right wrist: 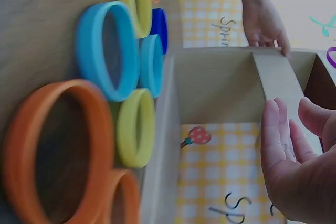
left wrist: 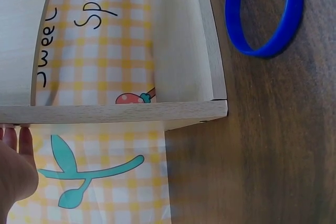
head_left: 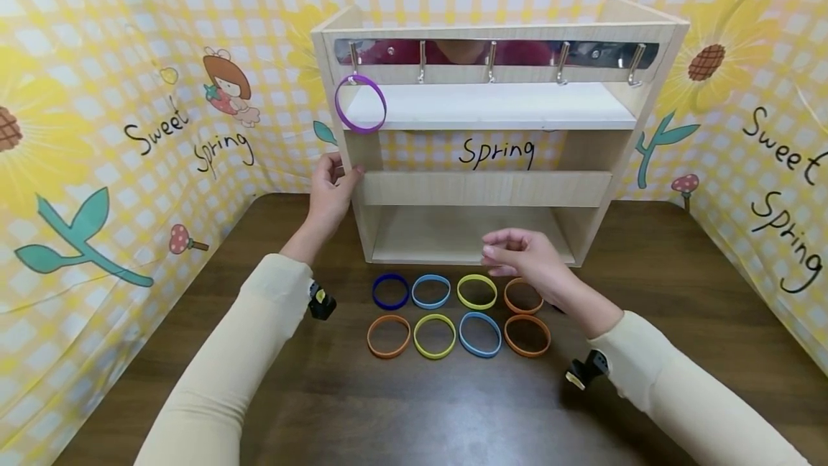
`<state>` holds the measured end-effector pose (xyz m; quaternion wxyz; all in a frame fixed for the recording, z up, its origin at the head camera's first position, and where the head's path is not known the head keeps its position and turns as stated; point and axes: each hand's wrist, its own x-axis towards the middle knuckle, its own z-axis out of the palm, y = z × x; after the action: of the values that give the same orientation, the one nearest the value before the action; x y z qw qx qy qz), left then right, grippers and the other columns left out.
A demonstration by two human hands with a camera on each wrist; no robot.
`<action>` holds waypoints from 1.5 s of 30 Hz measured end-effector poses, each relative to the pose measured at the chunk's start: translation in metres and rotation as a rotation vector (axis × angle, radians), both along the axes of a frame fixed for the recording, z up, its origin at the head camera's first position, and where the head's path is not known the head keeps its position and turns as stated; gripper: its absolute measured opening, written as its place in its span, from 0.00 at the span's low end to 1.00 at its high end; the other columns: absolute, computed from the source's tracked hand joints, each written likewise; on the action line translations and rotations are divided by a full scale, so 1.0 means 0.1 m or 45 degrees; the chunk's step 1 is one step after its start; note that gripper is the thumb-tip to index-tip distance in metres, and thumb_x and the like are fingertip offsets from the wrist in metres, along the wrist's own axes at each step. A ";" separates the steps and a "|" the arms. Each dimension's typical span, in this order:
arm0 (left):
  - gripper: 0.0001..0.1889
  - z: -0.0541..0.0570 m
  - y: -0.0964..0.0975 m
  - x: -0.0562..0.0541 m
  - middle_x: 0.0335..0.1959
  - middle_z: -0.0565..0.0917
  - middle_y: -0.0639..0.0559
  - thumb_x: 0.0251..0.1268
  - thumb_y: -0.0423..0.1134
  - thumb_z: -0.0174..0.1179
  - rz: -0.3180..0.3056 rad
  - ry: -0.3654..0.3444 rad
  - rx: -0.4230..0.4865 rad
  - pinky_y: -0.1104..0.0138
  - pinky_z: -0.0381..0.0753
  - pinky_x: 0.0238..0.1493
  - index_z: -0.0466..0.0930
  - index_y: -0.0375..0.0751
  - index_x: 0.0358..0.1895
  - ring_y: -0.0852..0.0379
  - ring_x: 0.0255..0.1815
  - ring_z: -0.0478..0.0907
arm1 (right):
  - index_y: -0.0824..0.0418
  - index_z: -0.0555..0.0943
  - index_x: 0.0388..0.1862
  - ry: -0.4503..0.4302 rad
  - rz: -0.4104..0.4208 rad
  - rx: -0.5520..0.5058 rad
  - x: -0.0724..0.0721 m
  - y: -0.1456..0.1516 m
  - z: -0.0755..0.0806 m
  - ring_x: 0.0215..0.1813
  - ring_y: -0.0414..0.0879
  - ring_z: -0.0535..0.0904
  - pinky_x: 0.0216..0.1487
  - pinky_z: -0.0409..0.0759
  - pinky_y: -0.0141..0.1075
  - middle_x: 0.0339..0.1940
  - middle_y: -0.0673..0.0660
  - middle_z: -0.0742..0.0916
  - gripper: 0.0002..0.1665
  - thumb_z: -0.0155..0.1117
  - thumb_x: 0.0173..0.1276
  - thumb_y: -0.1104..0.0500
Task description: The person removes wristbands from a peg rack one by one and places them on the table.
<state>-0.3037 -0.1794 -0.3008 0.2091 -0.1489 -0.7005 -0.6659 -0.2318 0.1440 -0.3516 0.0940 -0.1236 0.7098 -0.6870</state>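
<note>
A wooden shelf unit (head_left: 485, 189) stands on the dark table, with a metal rail of hooks (head_left: 491, 55) across its top. A purple band (head_left: 360, 104) hangs from the leftmost hook. My left hand (head_left: 339, 170) rests flat against the shelf's left side panel (left wrist: 115, 112), fingers (left wrist: 18, 142) straight, thumb at the front edge. My right hand (head_left: 494, 247) hovers empty before the bottom shelf, fingers relaxed, just above an orange band (head_left: 522, 300) it partly hides. Beside that one lie yellow (head_left: 476, 291), light blue (head_left: 430, 291) and dark blue (head_left: 390, 291) bands.
A nearer row holds orange (head_left: 389, 336), yellow (head_left: 435, 336), blue (head_left: 480, 334) and orange (head_left: 527, 336) bands. Yellow checked cloth walls (head_left: 97, 164) close in the table on three sides. Bare table (head_left: 420, 408) lies between my arms.
</note>
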 end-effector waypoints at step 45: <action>0.16 0.02 0.00 0.01 0.43 0.75 0.51 0.64 0.27 0.57 0.008 0.019 0.023 0.70 0.77 0.42 0.68 0.25 0.53 0.59 0.43 0.75 | 0.69 0.79 0.54 0.112 -0.124 -0.568 -0.42 -1.54 1.09 0.48 0.52 0.84 0.45 0.82 0.39 0.48 0.66 0.84 0.18 0.66 0.66 0.67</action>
<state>-0.3024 -0.1794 -0.2992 0.2177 -0.1497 -0.6934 -0.6703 -0.2742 -0.0097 -0.2425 0.0002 -0.1366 0.5490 -0.8246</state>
